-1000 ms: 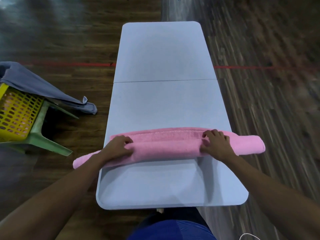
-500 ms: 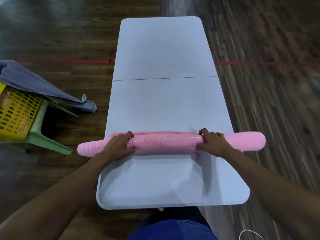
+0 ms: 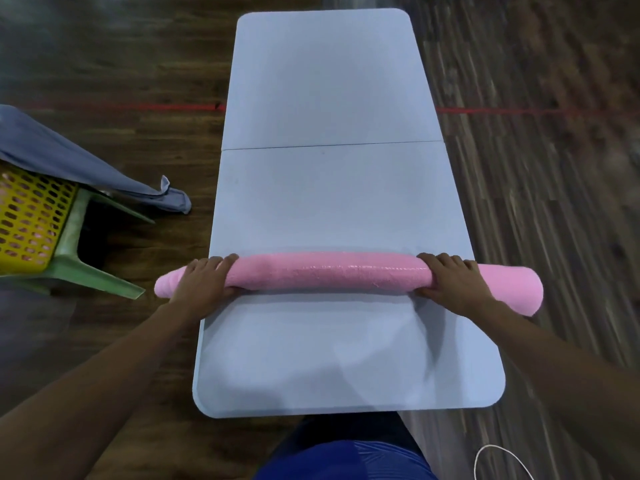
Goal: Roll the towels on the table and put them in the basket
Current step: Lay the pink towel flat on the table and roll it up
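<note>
A pink towel [image 3: 332, 274] lies across the light blue table [image 3: 332, 188] as one long tight roll, its ends sticking out past both side edges. My left hand [image 3: 204, 282] grips the roll near its left end, fingers curled over the top. My right hand [image 3: 450, 277] grips it near the right end the same way. The yellow perforated basket [image 3: 31, 220] stands on the floor at the far left, partly cut off by the frame edge, with a grey-blue cloth [image 3: 69, 161] draped over it.
A green plastic stool [image 3: 83, 251] stands against the basket, its legs pointing toward the table. The floor is dark wood with a red line [image 3: 173, 107] across it. A white cord [image 3: 498, 459] lies at the bottom right.
The flat strip of towel that lay beyond the roll has been rolled in, leaving one full cylinder. Both hands have slid outward toward the ends.
</note>
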`<state>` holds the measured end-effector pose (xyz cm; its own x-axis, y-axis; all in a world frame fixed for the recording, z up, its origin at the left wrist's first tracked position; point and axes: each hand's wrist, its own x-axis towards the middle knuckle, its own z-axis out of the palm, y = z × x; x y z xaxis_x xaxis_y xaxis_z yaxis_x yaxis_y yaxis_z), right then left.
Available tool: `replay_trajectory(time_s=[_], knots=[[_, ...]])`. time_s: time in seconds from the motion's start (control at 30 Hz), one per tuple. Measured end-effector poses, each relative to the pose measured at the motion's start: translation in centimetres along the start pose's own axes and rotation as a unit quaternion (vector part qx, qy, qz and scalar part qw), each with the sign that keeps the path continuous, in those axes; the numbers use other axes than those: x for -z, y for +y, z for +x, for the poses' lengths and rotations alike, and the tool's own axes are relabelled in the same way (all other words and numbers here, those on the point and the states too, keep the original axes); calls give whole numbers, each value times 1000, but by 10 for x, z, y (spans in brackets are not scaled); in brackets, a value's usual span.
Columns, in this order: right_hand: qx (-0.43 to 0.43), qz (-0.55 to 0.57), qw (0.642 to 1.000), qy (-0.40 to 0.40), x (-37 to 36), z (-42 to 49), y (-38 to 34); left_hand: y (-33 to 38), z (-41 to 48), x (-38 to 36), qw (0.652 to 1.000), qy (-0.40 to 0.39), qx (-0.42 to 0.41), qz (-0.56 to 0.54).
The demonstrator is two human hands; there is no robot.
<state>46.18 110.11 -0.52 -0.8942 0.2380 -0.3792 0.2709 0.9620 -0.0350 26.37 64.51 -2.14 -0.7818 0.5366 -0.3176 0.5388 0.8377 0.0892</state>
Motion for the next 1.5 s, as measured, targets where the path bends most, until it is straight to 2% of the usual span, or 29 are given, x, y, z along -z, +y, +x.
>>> replay_trajectory(time_s=[0.13,0.27,0.43,0.57,0.73,0.8,0.87,0.93,0.97,1.0,1.07,1.17,1.23,1.27,1.3,1.37,1.4,1.5], knots=[[-97,133,986,3,4,10,-23,37,6,8,989,23,99,-107],[-209,298,931,38,10,20,-60,88,12,13,950,9,219,-221],[-339,449,823,78,14,24,-110,151,2,3,934,-21,230,-272],[-359,481,796,84,15,21,-128,186,-12,-1,921,-34,230,-312],[-335,558,757,64,9,11,-144,218,-20,0,908,-68,222,-349],[-322,568,754,67,5,4,-152,230,-22,1,898,-79,221,-373],[-304,561,767,64,2,-3,-160,241,-27,1,894,-69,208,-390],[-302,526,794,44,0,-7,-166,247,-32,0,905,-14,177,-386],[-308,497,811,26,1,-9,-168,247,-34,-3,914,-7,166,-370],[-313,470,825,10,2,-9,-170,246,-34,-5,907,-15,176,-382],[-311,441,842,-7,6,-11,-177,241,-32,-1,865,-64,201,-456],[-297,433,851,-2,5,-12,-187,229,-32,7,752,-91,198,-622],[-281,399,873,-10,2,-11,-190,213,-39,9,722,-96,205,-654],[-273,370,888,-14,-2,-11,-190,203,-42,3,737,-79,206,-639],[-266,339,902,-15,-4,-10,-191,193,-48,-4,767,-47,204,-606],[-252,290,923,-5,-8,-10,-192,173,-55,-21,866,44,208,-452],[-240,269,933,1,-9,-10,-192,167,-60,-25,898,79,221,-373],[-181,210,961,15,-10,-11,-182,152,-71,-37,937,102,231,-241]])
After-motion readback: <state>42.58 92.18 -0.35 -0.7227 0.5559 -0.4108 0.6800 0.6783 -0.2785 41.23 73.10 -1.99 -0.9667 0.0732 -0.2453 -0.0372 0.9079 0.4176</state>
